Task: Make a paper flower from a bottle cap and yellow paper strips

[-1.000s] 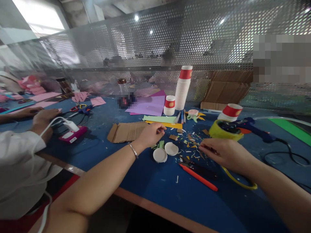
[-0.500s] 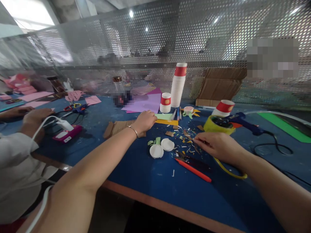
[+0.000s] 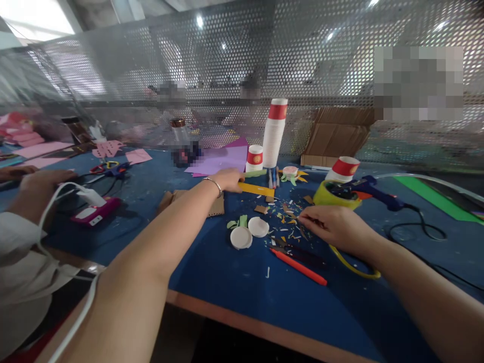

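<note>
One perforated screen (image 3: pixel 227 60) is standing along the back edge of one blue table (image 3: pixel 227 277). One cardboard stack (image 3: pixel 335 133) is leaning there; one corrugated piece (image 3: pixel 217 204) is lying flat under the left forearm. Purple sheets (image 3: pixel 223 160), at least two, are overlapping near the back edge. Cups: one tall stack (image 3: pixel 274 141), one upright cup (image 3: pixel 254 159) just beside it, and red-and-white cupware (image 3: pixel 344 169) tilting behind one yellow roll (image 3: pixel 335 199). One blue glue gun (image 3: pixel 381 194) is resting on the roll.

Left hand (image 3: pixel 229 180) is reaching far out, fingers closing on the left end of one green strip (image 3: pixel 256 173); one orange-yellow strip (image 3: pixel 259 189) is lying just in front. Right hand (image 3: pixel 336 224) is hovering low by the scraps, thumb and fingers drawing together; cannot tell if they are pinching anything.

One red-handled tool (image 3: pixel 300 267) is lying diagonally. Two white discs (image 3: pixel 241 237) are sitting edge to edge, open blue surface running from them to the front edge. Scraps (image 3: pixel 289 219), too many to count, are scattering between the hands.
</note>
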The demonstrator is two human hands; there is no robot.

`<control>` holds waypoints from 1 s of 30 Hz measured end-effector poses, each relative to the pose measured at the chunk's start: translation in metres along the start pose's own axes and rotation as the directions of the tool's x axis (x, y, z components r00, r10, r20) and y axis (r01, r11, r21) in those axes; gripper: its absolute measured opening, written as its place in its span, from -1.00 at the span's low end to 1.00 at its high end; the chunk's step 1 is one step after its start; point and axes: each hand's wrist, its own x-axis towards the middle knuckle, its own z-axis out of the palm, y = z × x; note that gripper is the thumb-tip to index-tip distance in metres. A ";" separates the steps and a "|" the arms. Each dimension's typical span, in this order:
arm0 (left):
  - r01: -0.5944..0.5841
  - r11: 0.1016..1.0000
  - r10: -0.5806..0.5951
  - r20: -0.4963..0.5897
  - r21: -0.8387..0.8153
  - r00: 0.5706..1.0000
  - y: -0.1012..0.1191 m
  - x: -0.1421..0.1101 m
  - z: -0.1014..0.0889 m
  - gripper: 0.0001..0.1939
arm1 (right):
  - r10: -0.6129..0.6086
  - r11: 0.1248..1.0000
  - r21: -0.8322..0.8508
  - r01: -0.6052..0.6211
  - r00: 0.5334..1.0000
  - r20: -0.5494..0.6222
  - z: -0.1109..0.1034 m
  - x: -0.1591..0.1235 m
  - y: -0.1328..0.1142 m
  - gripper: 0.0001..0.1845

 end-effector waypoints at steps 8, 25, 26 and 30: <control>0.038 0.999 -0.038 0.016 -0.030 0.999 0.000 0.007 -0.007 -0.67 | 0.048 0.999 0.012 -0.049 0.996 0.079 -0.002 0.000 0.000 -0.61; -0.138 0.988 0.103 -0.384 -0.065 0.918 0.050 -0.073 -0.025 -0.82 | 0.020 0.999 0.039 -0.013 0.980 -0.199 -0.018 -0.003 -0.023 -0.74; -0.141 0.989 0.107 -0.404 -0.055 0.908 0.061 -0.083 -0.031 -0.80 | 0.014 0.999 0.037 -0.006 0.971 -0.240 -0.022 -0.004 -0.027 -0.75; -0.175 0.982 0.187 -0.449 0.067 0.874 0.101 -0.127 -0.046 -0.78 | -0.107 0.994 -0.028 0.104 0.916 -0.387 -0.031 -0.010 -0.041 -0.79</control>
